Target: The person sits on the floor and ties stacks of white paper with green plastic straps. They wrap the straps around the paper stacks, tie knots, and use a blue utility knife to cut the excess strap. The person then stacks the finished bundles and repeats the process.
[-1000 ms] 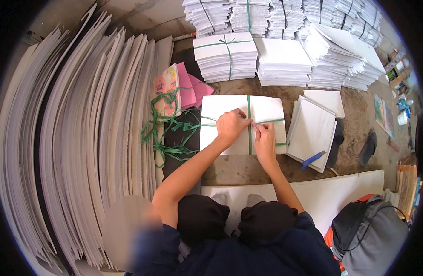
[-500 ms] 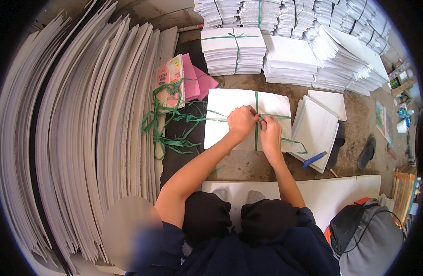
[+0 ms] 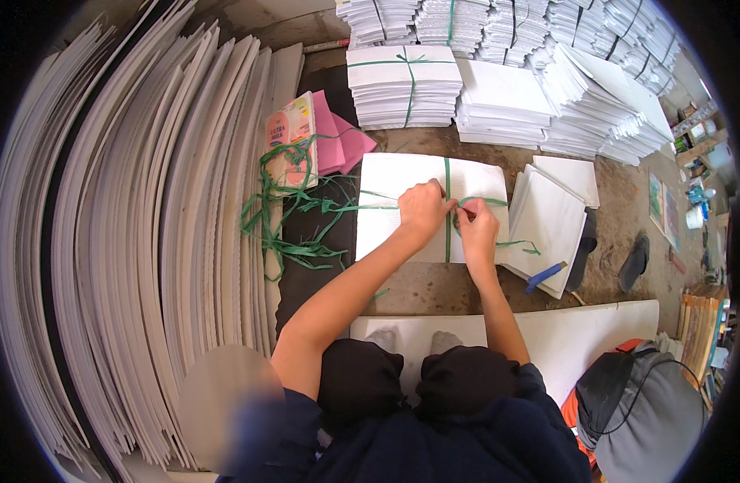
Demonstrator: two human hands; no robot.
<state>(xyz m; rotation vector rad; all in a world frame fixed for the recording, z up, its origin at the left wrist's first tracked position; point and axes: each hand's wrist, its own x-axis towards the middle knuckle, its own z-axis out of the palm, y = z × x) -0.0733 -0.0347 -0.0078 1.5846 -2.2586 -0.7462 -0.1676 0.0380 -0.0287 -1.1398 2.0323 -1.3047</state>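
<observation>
A stack of white sheets (image 3: 386,173) lies before me, crossed lengthwise and sideways by green plastic twine (image 3: 447,241). Over the place where the strands meet, my left hand (image 3: 423,206) pinches the twine with fingers closed. Close beside it, my right hand (image 3: 477,229) grips twine too, between thumb and fingertips. The crossing itself is partly hidden by my fingers. One loose twine end trails off the stack's right side. A tangle of green twine (image 3: 305,249) spreads to the left. A blue cutter (image 3: 545,277) rests on white sheets (image 3: 544,217) at the right.
Tall upright white sheets (image 3: 160,201) line the left side. Tied bundles (image 3: 404,88) and loose stacks (image 3: 507,101) stand at the back. Pink pieces (image 3: 332,141) and a printed carton (image 3: 289,133) lie left of my stack. A dark slipper (image 3: 634,263) and a grey bag (image 3: 647,419) are at the right.
My right hand has shifted slightly, its fingers turned higher over the crossing. The twine right of the crossing now bows upward. My left hand stays almost in place.
</observation>
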